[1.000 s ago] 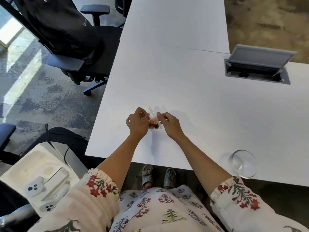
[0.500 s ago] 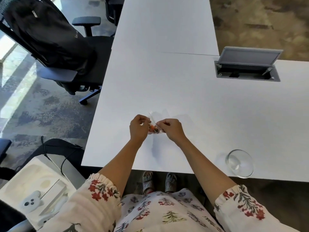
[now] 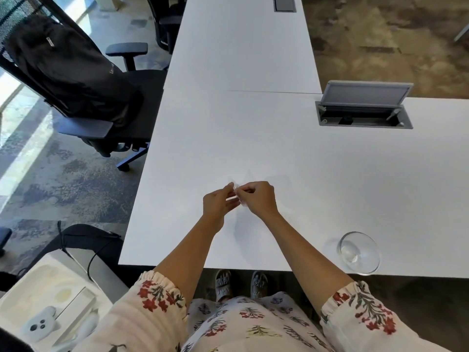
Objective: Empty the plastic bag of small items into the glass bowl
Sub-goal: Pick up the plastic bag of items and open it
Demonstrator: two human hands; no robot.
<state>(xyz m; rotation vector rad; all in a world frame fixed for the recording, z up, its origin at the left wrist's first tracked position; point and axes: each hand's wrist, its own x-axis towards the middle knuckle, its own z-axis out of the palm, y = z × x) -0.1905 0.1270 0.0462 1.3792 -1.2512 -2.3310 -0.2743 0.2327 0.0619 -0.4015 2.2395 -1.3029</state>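
A small clear plastic bag (image 3: 238, 193) is pinched between my two hands just above the white table (image 3: 253, 138). My left hand (image 3: 219, 203) grips its left side and my right hand (image 3: 258, 198) grips its right side, fingertips almost touching. The bag is mostly hidden by my fingers, and its small items do not show. The empty glass bowl (image 3: 359, 252) stands upright near the table's front edge, well to the right of both hands.
An open grey cable box (image 3: 364, 110) is set into the table at the back right. A black office chair (image 3: 83, 80) with a backpack stands left of the table. A white box (image 3: 48, 308) with a controller lies at lower left.
My hands have closed together over the bag, and the orange items seen between them earlier are now hidden. The view has tilted up, showing more of the far table.
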